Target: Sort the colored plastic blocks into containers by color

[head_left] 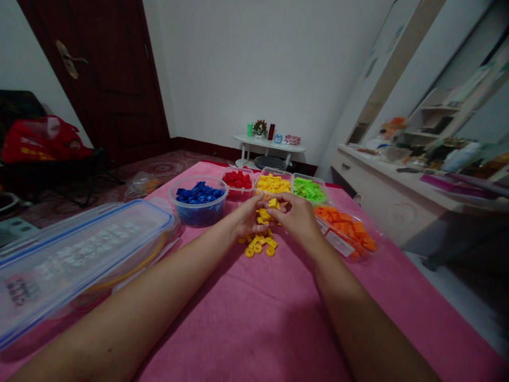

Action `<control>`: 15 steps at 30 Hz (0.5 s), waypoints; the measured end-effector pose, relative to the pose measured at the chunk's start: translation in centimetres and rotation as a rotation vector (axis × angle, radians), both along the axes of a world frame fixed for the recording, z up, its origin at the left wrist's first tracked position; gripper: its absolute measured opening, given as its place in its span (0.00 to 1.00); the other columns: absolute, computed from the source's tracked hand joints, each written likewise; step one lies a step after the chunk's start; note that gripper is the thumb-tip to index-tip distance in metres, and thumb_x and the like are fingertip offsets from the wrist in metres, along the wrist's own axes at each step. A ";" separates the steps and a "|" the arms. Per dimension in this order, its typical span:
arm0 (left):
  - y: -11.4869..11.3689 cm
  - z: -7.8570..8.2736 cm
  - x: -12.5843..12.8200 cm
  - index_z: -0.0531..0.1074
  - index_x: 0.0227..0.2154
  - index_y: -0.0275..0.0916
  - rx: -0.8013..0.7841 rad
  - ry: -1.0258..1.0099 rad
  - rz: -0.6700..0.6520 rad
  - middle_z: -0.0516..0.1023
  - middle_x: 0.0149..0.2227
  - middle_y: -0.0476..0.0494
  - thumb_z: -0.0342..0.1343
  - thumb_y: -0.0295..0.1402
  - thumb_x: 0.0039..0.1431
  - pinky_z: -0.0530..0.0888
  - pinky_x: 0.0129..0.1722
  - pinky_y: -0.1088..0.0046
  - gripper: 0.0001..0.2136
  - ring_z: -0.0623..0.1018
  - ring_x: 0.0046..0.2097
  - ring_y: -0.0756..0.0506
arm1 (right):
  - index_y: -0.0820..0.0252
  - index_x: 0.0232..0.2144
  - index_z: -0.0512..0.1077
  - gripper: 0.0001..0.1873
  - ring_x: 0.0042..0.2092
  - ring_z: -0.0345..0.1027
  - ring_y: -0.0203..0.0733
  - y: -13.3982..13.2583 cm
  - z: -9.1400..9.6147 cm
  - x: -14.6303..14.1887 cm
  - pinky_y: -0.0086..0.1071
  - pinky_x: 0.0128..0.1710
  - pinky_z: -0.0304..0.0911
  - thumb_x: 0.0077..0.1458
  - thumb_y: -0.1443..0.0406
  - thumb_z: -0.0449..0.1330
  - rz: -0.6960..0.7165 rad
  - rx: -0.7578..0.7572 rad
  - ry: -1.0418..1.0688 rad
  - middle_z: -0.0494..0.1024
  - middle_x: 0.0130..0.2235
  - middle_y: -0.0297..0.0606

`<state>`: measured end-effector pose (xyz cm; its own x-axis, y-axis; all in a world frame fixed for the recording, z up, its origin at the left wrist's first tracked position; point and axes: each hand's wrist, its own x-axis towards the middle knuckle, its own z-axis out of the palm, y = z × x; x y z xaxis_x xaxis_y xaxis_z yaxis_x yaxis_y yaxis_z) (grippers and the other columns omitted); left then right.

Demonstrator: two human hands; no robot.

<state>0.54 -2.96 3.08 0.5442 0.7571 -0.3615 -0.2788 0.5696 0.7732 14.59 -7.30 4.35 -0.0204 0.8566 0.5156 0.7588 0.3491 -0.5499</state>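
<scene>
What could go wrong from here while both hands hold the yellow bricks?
The left hand and right hand pinch the yellow bricks; a slip might drop them. Loose yellow rings lie on the pink cloth below; a wrist could scatter them. The orange-brick tray beside the right wrist might get nudged.

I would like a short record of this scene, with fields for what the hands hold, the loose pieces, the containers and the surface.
held: yellow brick cluster, gripped between left hand and right hand
loose pieces: small yellow round pieces on the cloth, just below the hands
containers behind: blue bricks, red bricks, yellow bricks, green bricks, each colour in its own clear container
right side: orange bricks in a clear tray
left side: clear lidded box
surface: pink cloth
</scene>
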 end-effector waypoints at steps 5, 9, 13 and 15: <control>-0.1 0.1 -0.2 0.70 0.37 0.33 -0.058 -0.089 -0.139 0.72 0.22 0.45 0.44 0.44 0.65 0.70 0.15 0.80 0.18 0.74 0.20 0.50 | 0.58 0.40 0.76 0.14 0.34 0.68 0.38 -0.5 0.3 -0.8 0.30 0.35 0.60 0.48 0.63 0.63 -0.038 0.047 -0.041 0.78 0.37 0.37; 0.6 -0.3 -0.2 0.71 0.37 0.34 -0.023 -0.099 -0.078 0.75 0.26 0.43 0.51 0.38 0.62 0.65 0.13 0.85 0.11 0.75 0.21 0.51 | 0.59 0.34 0.76 0.10 0.35 0.69 0.39 -0.3 0.3 -0.3 0.30 0.34 0.60 0.53 0.60 0.59 -0.120 0.093 -0.011 0.79 0.35 0.38; 1.2 -0.2 -0.5 0.70 0.36 0.35 0.013 -0.070 0.108 0.75 0.25 0.45 0.53 0.32 0.60 0.59 0.10 0.87 0.06 0.71 0.18 0.54 | 0.57 0.28 0.76 0.08 0.33 0.70 0.39 -0.2 -0.5 0.2 0.29 0.33 0.58 0.53 0.65 0.56 -0.192 -0.034 -0.114 0.79 0.32 0.36; 1.3 0.1 -0.7 0.70 0.36 0.34 0.011 -0.053 0.154 0.75 0.24 0.45 0.53 0.33 0.59 0.57 0.10 0.87 0.06 0.70 0.17 0.54 | 0.56 0.27 0.76 0.06 0.32 0.70 0.39 -0.3 -1.1 0.1 0.29 0.30 0.56 0.49 0.67 0.58 -0.152 -0.204 -0.241 0.79 0.30 0.35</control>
<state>-0.15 -1.62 3.15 0.4399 0.8365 -0.3267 -0.4026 0.5089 0.7609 14.73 -7.62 3.24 0.0154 0.9442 0.3290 0.9102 0.1229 -0.3954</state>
